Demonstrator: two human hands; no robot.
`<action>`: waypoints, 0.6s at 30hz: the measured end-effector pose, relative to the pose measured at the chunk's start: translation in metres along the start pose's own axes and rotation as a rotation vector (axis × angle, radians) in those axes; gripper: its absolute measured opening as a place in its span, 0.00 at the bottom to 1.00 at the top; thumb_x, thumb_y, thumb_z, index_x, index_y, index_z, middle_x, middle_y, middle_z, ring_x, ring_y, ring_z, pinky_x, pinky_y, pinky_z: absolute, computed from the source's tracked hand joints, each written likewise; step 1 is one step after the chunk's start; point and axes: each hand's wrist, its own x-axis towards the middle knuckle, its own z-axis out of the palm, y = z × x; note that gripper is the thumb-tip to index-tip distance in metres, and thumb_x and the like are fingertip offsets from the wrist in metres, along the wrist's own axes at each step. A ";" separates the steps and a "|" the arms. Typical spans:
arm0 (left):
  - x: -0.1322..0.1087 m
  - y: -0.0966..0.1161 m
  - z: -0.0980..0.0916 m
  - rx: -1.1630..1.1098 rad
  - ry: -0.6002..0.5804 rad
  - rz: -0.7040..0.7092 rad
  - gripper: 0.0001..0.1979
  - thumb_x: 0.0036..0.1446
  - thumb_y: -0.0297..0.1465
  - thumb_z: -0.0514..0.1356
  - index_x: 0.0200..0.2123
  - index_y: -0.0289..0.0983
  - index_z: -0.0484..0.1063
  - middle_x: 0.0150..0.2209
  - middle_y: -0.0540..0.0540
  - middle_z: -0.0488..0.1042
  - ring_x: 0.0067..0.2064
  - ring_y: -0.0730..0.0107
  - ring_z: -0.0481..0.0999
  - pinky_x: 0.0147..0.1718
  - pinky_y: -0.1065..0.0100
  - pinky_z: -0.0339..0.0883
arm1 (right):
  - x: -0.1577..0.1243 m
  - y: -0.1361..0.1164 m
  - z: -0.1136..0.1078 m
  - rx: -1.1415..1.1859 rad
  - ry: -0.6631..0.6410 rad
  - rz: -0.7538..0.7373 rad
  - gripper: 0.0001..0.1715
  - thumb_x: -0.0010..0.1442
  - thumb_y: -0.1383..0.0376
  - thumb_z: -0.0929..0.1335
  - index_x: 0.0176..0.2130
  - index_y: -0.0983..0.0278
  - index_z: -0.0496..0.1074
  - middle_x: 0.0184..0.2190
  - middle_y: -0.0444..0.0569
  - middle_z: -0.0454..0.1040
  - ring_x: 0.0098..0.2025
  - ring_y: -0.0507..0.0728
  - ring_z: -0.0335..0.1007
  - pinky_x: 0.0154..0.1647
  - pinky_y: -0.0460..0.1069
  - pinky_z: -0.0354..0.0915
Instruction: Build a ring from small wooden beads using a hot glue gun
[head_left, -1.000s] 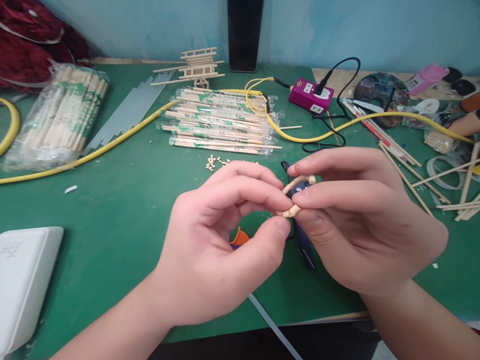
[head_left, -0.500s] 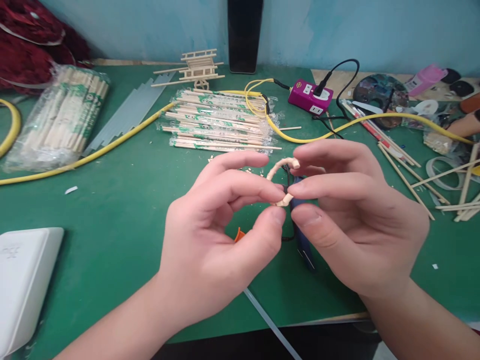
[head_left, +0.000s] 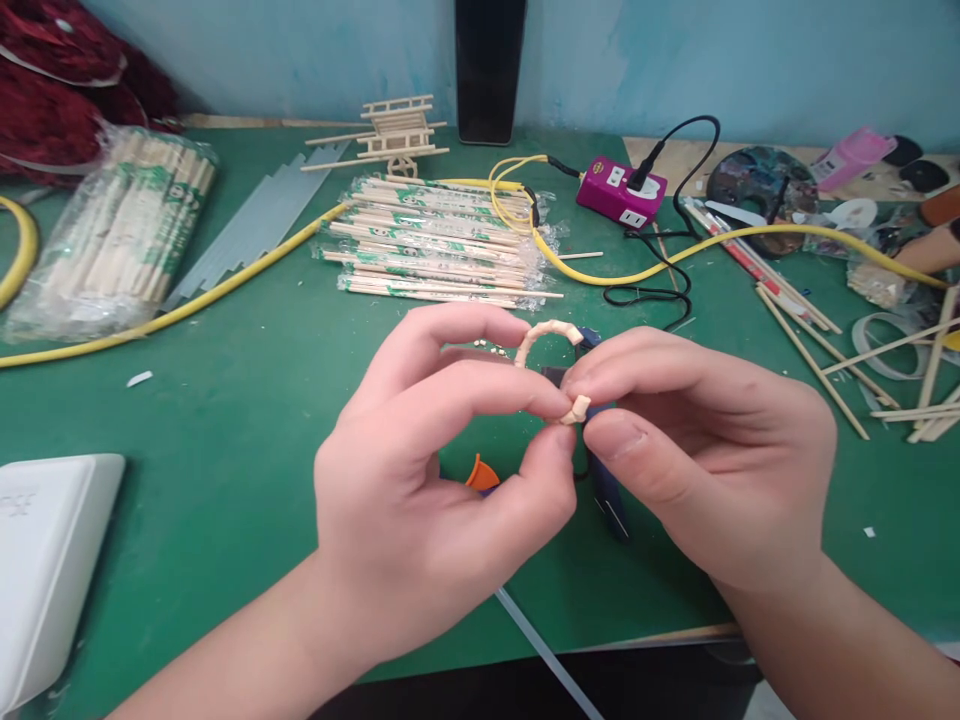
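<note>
while the left hand [head_left: 427,490] pinches the segmented wooden arc [head_left: 534,334] above the table [head_left: 225,470], the right hand [head_left: 720,470] meets its end, fingers narrow, grip unclear; the curve is formed, its gap unclosed.

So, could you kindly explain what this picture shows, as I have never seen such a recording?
There is no machine here: these are a person's bare hands, seen by a camera worn on their head, looking forward and down. The left hand pinches a curved wooden piece; the right hand has its fingertips by the near end, though contact is hard to tell. On the green table lie wrapped chopsticks, a yellow cable, a purple socket and a white box.
</note>
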 end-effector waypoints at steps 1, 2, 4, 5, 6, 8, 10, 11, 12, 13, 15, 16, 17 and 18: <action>0.000 0.000 0.000 0.010 -0.002 0.003 0.13 0.58 0.19 0.70 0.40 0.42 0.85 0.43 0.43 0.81 0.53 0.53 0.83 0.44 0.54 0.87 | 0.000 0.000 0.000 0.002 -0.001 0.005 0.10 0.65 0.74 0.76 0.42 0.59 0.87 0.35 0.47 0.86 0.38 0.57 0.82 0.40 0.53 0.78; -0.001 0.001 0.000 0.019 -0.002 0.006 0.12 0.58 0.19 0.70 0.40 0.42 0.85 0.45 0.43 0.81 0.52 0.53 0.84 0.41 0.56 0.86 | 0.000 0.000 0.000 0.004 0.000 0.007 0.10 0.65 0.74 0.77 0.42 0.59 0.87 0.35 0.47 0.86 0.38 0.57 0.82 0.40 0.53 0.78; -0.002 0.003 -0.001 0.055 0.002 0.002 0.11 0.60 0.21 0.71 0.41 0.43 0.85 0.50 0.42 0.81 0.51 0.54 0.84 0.38 0.57 0.85 | 0.000 0.001 0.000 0.004 0.004 0.009 0.10 0.64 0.74 0.77 0.41 0.60 0.87 0.35 0.46 0.86 0.38 0.57 0.81 0.39 0.52 0.78; -0.003 0.004 -0.001 0.076 0.003 0.001 0.10 0.61 0.22 0.72 0.41 0.44 0.84 0.52 0.43 0.81 0.52 0.54 0.84 0.38 0.57 0.85 | 0.000 0.001 0.000 0.000 0.006 0.007 0.10 0.64 0.74 0.77 0.41 0.60 0.87 0.35 0.46 0.86 0.38 0.56 0.81 0.39 0.52 0.78; -0.004 0.005 -0.001 0.118 -0.005 -0.043 0.09 0.62 0.23 0.73 0.41 0.44 0.84 0.54 0.43 0.80 0.53 0.54 0.84 0.41 0.56 0.86 | 0.001 0.001 0.000 -0.004 0.009 0.003 0.10 0.64 0.74 0.78 0.41 0.60 0.87 0.35 0.46 0.86 0.38 0.56 0.81 0.39 0.52 0.78; -0.006 0.008 -0.001 0.136 -0.030 -0.065 0.08 0.65 0.27 0.73 0.43 0.46 0.83 0.56 0.47 0.78 0.54 0.57 0.84 0.44 0.57 0.86 | 0.001 0.001 0.000 -0.015 0.014 -0.003 0.10 0.64 0.74 0.78 0.41 0.60 0.87 0.35 0.46 0.85 0.38 0.56 0.81 0.38 0.52 0.78; -0.007 0.009 -0.001 0.139 -0.040 -0.071 0.06 0.67 0.29 0.72 0.44 0.47 0.82 0.58 0.50 0.76 0.48 0.65 0.84 0.45 0.57 0.86 | 0.001 0.000 0.000 -0.022 0.019 -0.008 0.10 0.64 0.74 0.78 0.40 0.59 0.86 0.34 0.46 0.85 0.37 0.56 0.80 0.37 0.52 0.78; -0.008 0.010 -0.001 0.147 -0.046 -0.078 0.06 0.68 0.29 0.72 0.45 0.47 0.81 0.58 0.51 0.75 0.45 0.67 0.84 0.45 0.57 0.86 | 0.000 0.000 0.001 -0.023 0.021 -0.010 0.10 0.64 0.75 0.77 0.40 0.59 0.86 0.34 0.45 0.85 0.37 0.56 0.80 0.37 0.52 0.78; -0.008 0.010 -0.001 0.159 -0.047 -0.064 0.05 0.68 0.29 0.71 0.44 0.46 0.81 0.58 0.50 0.75 0.43 0.68 0.83 0.44 0.57 0.86 | 0.000 0.000 0.001 -0.026 0.024 -0.011 0.11 0.63 0.75 0.77 0.40 0.59 0.86 0.34 0.45 0.85 0.37 0.56 0.80 0.37 0.52 0.78; -0.007 0.011 -0.002 0.183 -0.050 -0.053 0.05 0.68 0.29 0.71 0.44 0.46 0.81 0.57 0.49 0.75 0.43 0.67 0.83 0.43 0.57 0.86 | 0.000 0.000 0.002 -0.029 0.026 -0.011 0.11 0.63 0.76 0.77 0.40 0.59 0.86 0.34 0.45 0.85 0.36 0.56 0.80 0.37 0.52 0.78; -0.004 0.013 -0.004 0.246 -0.068 -0.026 0.04 0.69 0.29 0.70 0.43 0.45 0.81 0.57 0.47 0.76 0.44 0.65 0.83 0.44 0.55 0.87 | -0.001 -0.001 0.002 -0.037 0.034 -0.014 0.12 0.63 0.77 0.76 0.39 0.59 0.86 0.33 0.45 0.85 0.36 0.56 0.80 0.37 0.52 0.77; -0.003 0.014 -0.005 0.277 -0.080 -0.006 0.04 0.69 0.29 0.70 0.42 0.45 0.81 0.56 0.46 0.76 0.45 0.65 0.83 0.45 0.55 0.88 | -0.001 -0.001 0.003 -0.043 0.038 -0.014 0.12 0.63 0.77 0.76 0.39 0.59 0.85 0.33 0.45 0.85 0.36 0.56 0.80 0.37 0.52 0.77; -0.001 0.015 -0.007 0.302 -0.097 0.014 0.04 0.69 0.29 0.69 0.42 0.45 0.81 0.56 0.45 0.76 0.46 0.64 0.83 0.45 0.55 0.88 | -0.001 -0.001 0.003 -0.051 0.039 -0.016 0.12 0.63 0.77 0.76 0.38 0.59 0.85 0.32 0.45 0.85 0.36 0.56 0.80 0.37 0.52 0.77; 0.001 0.016 -0.010 0.322 -0.115 0.037 0.04 0.69 0.28 0.69 0.43 0.44 0.81 0.56 0.44 0.75 0.46 0.64 0.83 0.46 0.55 0.89 | -0.002 -0.001 0.003 -0.059 0.036 -0.015 0.12 0.63 0.77 0.76 0.38 0.59 0.84 0.32 0.45 0.85 0.35 0.56 0.80 0.37 0.53 0.77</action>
